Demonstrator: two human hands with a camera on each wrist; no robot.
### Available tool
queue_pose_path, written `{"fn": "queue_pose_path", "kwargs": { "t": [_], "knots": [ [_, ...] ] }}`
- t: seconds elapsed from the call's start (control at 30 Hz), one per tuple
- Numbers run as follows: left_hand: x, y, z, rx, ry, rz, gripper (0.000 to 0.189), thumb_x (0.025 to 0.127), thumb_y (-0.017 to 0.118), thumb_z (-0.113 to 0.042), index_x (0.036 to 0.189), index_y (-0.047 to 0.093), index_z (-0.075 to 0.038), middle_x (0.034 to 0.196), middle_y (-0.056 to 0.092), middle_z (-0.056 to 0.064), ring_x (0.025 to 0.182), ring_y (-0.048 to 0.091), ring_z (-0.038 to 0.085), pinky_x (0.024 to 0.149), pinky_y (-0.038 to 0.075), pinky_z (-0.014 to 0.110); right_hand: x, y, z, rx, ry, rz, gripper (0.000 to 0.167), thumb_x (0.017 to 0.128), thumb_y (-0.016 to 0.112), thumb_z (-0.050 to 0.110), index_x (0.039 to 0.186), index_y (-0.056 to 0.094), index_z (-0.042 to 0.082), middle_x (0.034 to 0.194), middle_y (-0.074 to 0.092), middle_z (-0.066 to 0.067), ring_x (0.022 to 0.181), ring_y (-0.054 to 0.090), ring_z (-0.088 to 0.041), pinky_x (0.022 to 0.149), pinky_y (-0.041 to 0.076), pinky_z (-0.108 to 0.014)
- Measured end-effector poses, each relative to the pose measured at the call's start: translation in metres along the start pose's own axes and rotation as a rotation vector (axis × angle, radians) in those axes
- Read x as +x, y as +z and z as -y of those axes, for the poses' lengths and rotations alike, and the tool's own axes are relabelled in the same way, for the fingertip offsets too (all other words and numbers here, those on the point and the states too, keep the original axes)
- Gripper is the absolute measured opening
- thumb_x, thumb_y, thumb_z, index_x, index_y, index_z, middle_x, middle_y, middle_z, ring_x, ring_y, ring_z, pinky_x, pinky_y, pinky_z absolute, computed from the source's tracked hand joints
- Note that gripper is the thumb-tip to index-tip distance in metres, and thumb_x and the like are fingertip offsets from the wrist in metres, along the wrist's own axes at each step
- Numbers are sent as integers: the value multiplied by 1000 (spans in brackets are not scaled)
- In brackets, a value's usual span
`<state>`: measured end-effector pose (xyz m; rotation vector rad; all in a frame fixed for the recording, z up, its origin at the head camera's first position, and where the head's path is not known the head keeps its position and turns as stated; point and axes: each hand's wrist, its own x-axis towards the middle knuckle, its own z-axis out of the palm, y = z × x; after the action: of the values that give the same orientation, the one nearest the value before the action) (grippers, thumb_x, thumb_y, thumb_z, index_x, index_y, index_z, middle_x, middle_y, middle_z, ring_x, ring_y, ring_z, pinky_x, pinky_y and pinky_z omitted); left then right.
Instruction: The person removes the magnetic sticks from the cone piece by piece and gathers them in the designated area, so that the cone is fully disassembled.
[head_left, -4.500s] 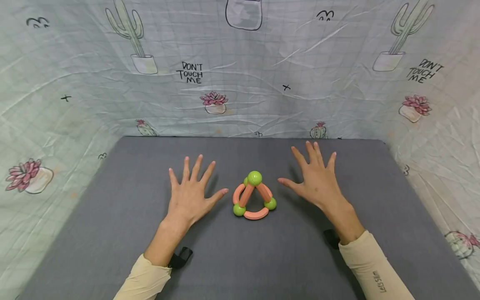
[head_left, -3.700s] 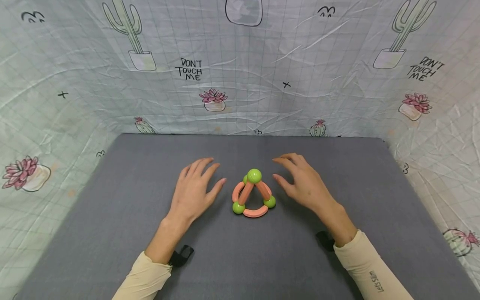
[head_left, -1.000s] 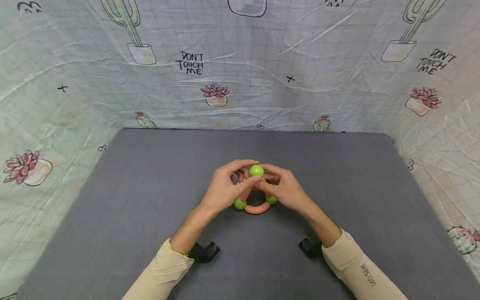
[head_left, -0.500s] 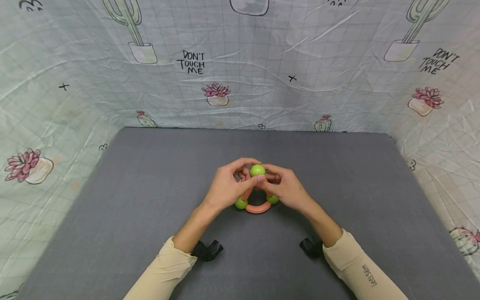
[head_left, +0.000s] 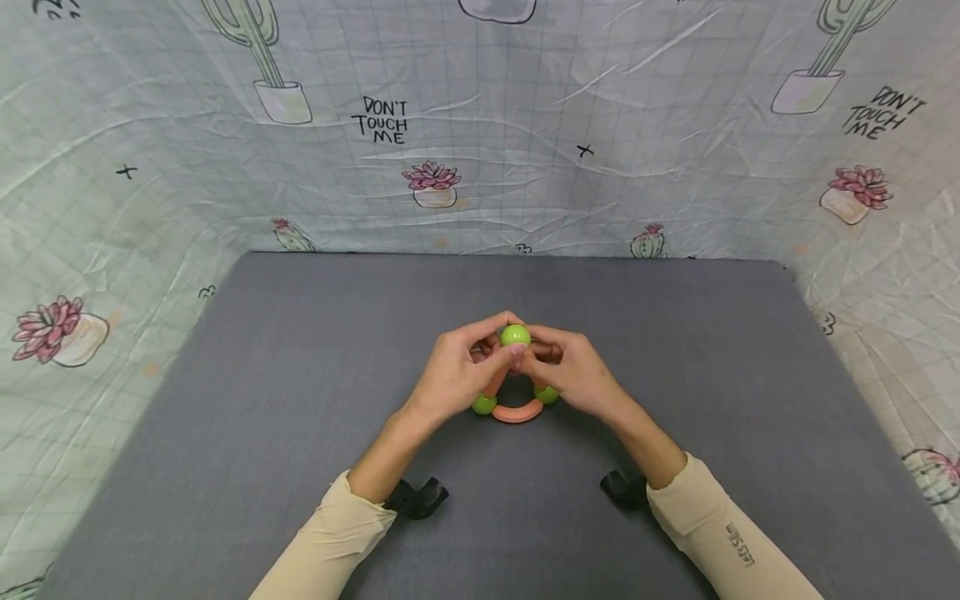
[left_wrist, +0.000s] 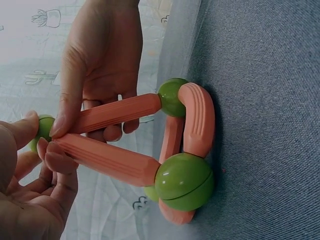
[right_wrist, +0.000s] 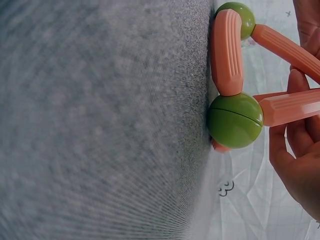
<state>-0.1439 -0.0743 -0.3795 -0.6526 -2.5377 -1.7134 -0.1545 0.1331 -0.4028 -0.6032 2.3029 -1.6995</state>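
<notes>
A pyramid-shaped ball-and-rod building toy stands on the grey table, with straight orange rods (left_wrist: 112, 157) rising to a green top ball (head_left: 516, 335). Curved orange rods (head_left: 517, 413) join the green base balls (left_wrist: 184, 181). My left hand (head_left: 448, 375) pinches the toy's apex from the left, thumb at the front and index finger behind the ball. From the right, my right hand (head_left: 576, 377) grips the same apex, its thumb where rod and ball meet. The two thumbs come together in front. Both hands partly hide the upper rods; the back base ball is hidden in the head view.
The grey table (head_left: 315, 333) extends around the toy on all sides. Behind and beside it hangs a pale cloth (head_left: 495, 133) printed with cacti. Black wrist straps (head_left: 416, 498) sit below both forearms, close above the table.
Both hands were spread open at either side of the toy; they came inward and took hold of its apex. Over the last second they barely move, and the toy stays in place.
</notes>
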Motion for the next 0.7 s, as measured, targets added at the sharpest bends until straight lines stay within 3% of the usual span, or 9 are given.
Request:
{"fn": "queue_pose_path", "kwargs": {
  "t": [0.13, 0.27, 0.43, 0.57, 0.7],
  "knots": [
    [-2, 1, 3, -28, -3, -2, 18, 101, 69, -34, 118, 73, -30, 83, 66, -2, 63, 58, 14, 55, 45, 23, 0, 0, 1, 0, 1, -14, 50, 101, 71, 19, 148, 59, 8, 120, 76, -18, 85, 75, -36, 65, 59, -33],
    [-4, 1, 6, -74, -18, -10, 23, 103, 67, -34, 124, 72, -28, 90, 69, 1, 69, 62, 18, 59, 49, 23, -1, 1, 1, -8, 6, -31, 52, 98, 74, 22, 148, 60, 12, 121, 77, -14, 93, 77, -26, 69, 58, -29],
    [-6, 0, 8, -115, -18, -27, 24, 104, 65, -31, 127, 71, -28, 91, 68, 6, 70, 63, 23, 61, 50, 24, -1, 1, 3, -15, 6, -43, 53, 98, 74, 20, 147, 60, 10, 121, 77, -16, 96, 77, -25, 67, 55, -27],
    [-7, -3, 12, -145, 13, -93, 27, 104, 66, -27, 131, 69, -26, 88, 64, 11, 65, 60, 25, 61, 51, 26, -1, 2, 4, -14, 23, -42, 50, 98, 75, 21, 145, 62, 10, 120, 77, -17, 96, 78, -16, 67, 57, -28],
    [-7, -11, 18, -160, 20, -188, 29, 103, 68, -23, 132, 68, -22, 86, 63, 12, 70, 63, 22, 66, 53, 27, 0, 1, 4, -14, 22, -28, 44, 99, 73, 23, 142, 65, 15, 114, 79, -16, 84, 74, -11, 58, 52, -25]
  ]
}}
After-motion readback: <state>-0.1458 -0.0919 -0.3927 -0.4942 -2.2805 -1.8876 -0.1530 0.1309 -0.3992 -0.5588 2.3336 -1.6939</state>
